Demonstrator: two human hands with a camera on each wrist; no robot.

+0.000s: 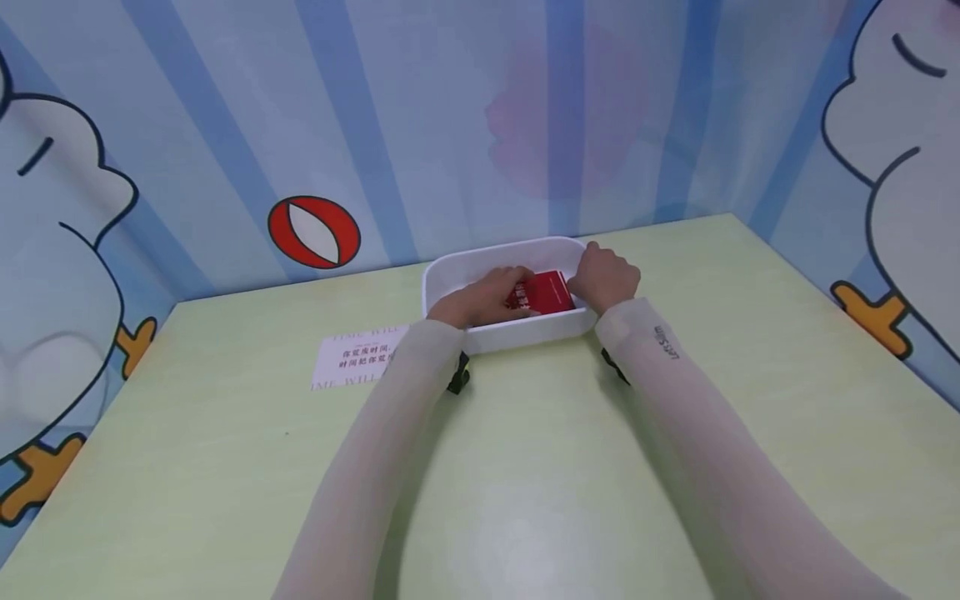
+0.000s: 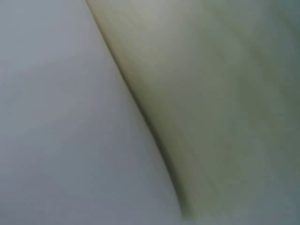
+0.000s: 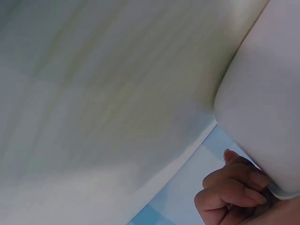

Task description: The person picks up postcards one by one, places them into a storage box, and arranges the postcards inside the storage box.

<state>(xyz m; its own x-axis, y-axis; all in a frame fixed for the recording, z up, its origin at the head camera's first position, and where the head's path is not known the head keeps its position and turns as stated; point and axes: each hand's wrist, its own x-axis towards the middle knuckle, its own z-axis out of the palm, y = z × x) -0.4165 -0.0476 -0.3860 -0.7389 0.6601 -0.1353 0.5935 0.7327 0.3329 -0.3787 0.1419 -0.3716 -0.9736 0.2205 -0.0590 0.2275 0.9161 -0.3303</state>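
A white plastic bin [image 1: 517, 335] stands near the back of the table. Inside it lies a red box [image 1: 551, 293] with white lettering, its left part covered by fingers. My left hand [image 1: 487, 298] reaches over the near rim and grips the red box from its left side, thumb along the near edge. At the right end of the bin, my right hand [image 1: 606, 279] holds the rim, thumb inside and fingers curled outside. The right wrist view shows those curled fingers [image 3: 229, 194] against the bin's wall [image 3: 262, 93]. Only the bin's wall [image 2: 70, 117] and tabletop appear in the left wrist view.
A white card [image 1: 352, 358] with printed characters lies left of the bin, partly behind the left sleeve [image 1: 390, 433]. Behind the pale table [image 1: 525, 483] stands a striped backdrop [image 1: 450, 125] with cartoon drawings; similar panels flank both sides.
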